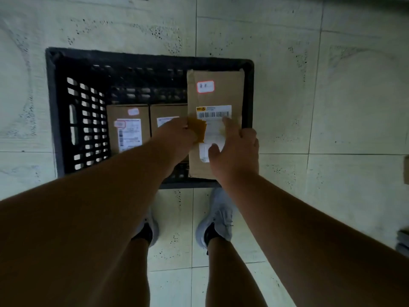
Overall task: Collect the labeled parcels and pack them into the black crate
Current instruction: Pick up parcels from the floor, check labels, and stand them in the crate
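Observation:
A black crate (79, 120) with slotted walls stands on the floor in front of me. Two small labeled parcels lie side by side on its bottom, one (128, 129) on the left and another (168, 114) partly hidden behind my left hand. A long cardboard parcel (214, 94) with a barcode label and a red-edged sticker sits high in the crate's right side, against the right wall. My left hand (177, 136) grips its left edge. My right hand (234, 151) holds its right edge, thumb and forefinger lying on the label.
The crate's left and far parts show bare black bottom. My feet in grey shoes (218, 218) stand just before the crate's near rim on pale floor tiles. A cardboard edge (406, 169) and a dark object (403, 240) show at the right border.

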Action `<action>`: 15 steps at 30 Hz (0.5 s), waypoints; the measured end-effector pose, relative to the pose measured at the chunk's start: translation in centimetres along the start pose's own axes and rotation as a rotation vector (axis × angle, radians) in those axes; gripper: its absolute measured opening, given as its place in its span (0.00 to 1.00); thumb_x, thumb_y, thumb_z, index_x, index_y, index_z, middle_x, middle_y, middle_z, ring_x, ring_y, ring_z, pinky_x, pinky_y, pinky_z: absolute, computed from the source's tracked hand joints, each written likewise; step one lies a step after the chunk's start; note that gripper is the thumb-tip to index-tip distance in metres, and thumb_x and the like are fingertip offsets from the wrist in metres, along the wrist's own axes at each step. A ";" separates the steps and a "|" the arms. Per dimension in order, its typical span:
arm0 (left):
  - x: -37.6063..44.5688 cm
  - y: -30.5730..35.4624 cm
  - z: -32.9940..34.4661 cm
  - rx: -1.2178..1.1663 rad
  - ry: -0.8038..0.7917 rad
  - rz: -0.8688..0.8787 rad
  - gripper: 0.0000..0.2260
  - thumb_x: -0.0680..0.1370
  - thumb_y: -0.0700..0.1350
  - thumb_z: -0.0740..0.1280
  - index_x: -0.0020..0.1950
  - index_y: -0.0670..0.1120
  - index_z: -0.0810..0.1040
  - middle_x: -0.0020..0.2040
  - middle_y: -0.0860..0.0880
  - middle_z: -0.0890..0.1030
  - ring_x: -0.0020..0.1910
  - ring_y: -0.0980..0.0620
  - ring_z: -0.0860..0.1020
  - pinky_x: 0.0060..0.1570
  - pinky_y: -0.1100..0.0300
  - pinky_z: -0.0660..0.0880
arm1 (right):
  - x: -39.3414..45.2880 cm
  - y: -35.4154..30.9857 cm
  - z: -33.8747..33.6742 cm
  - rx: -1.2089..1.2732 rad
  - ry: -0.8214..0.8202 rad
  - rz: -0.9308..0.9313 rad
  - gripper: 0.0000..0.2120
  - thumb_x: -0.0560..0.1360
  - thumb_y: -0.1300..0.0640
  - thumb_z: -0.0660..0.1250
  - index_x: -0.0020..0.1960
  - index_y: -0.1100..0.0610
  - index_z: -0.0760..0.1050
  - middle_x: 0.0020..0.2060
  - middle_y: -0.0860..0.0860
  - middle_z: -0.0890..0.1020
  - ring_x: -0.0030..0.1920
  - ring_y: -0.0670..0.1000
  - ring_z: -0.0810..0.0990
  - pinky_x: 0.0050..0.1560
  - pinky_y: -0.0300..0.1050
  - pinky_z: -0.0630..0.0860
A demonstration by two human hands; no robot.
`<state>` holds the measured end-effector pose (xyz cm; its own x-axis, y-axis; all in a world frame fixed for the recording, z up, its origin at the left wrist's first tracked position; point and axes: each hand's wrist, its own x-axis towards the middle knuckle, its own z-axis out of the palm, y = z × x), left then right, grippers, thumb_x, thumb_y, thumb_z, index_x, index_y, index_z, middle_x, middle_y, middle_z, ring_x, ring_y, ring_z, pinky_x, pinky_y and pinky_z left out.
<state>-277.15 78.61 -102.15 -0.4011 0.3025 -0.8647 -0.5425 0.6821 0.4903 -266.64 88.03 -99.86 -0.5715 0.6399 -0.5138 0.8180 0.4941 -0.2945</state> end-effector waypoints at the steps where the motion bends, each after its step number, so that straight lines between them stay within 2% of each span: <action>1: 0.9 -0.2 0.3 -0.003 -0.009 -0.011 0.08 0.80 0.43 0.66 0.45 0.56 0.76 0.50 0.47 0.82 0.53 0.46 0.82 0.57 0.47 0.79 | 0.5 0.2 0.7 -0.032 -0.012 0.015 0.34 0.76 0.49 0.69 0.78 0.46 0.58 0.66 0.58 0.67 0.65 0.58 0.69 0.63 0.51 0.71; 4: 3.3 -0.5 1.0 -0.005 -0.052 -0.032 0.06 0.80 0.42 0.66 0.52 0.54 0.78 0.51 0.46 0.83 0.54 0.47 0.82 0.59 0.48 0.78 | 2.0 0.3 2.6 -0.077 -0.021 0.036 0.31 0.76 0.45 0.67 0.76 0.47 0.62 0.67 0.59 0.66 0.66 0.60 0.68 0.66 0.54 0.69; 6: 4.6 -0.6 1.5 0.036 -0.113 -0.028 0.10 0.81 0.45 0.65 0.62 0.49 0.79 0.55 0.46 0.83 0.54 0.48 0.82 0.59 0.49 0.78 | 2.7 -0.3 4.1 -0.066 -0.068 0.037 0.28 0.77 0.42 0.65 0.74 0.45 0.63 0.71 0.60 0.64 0.69 0.62 0.65 0.69 0.59 0.68; 9: 6.0 -0.5 2.1 0.188 -0.121 -0.028 0.16 0.84 0.50 0.59 0.66 0.46 0.77 0.59 0.43 0.82 0.58 0.45 0.80 0.62 0.47 0.76 | 3.7 -0.8 6.1 -0.092 -0.172 0.017 0.26 0.77 0.44 0.65 0.74 0.45 0.64 0.70 0.59 0.64 0.70 0.63 0.65 0.71 0.60 0.66; 12: 7.6 -1.1 1.9 0.251 -0.103 -0.004 0.16 0.84 0.39 0.57 0.71 0.39 0.72 0.68 0.38 0.76 0.61 0.43 0.77 0.64 0.49 0.73 | 5.6 -0.6 7.5 -0.141 -0.260 -0.046 0.25 0.79 0.51 0.64 0.75 0.48 0.64 0.69 0.58 0.67 0.69 0.62 0.66 0.70 0.58 0.67; 15: 8.8 -2.4 1.8 0.182 -0.110 0.006 0.18 0.83 0.38 0.58 0.74 0.43 0.70 0.69 0.42 0.75 0.61 0.47 0.77 0.61 0.53 0.76 | 7.2 -0.2 8.4 -0.148 -0.217 -0.133 0.25 0.78 0.54 0.65 0.73 0.51 0.65 0.67 0.56 0.70 0.68 0.60 0.70 0.68 0.56 0.71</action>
<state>-278.06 80.84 -111.16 -0.3157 0.3713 -0.8732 -0.3942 0.7857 0.4767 -270.37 87.61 -110.22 -0.6326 0.4305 -0.6438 0.7093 0.6558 -0.2585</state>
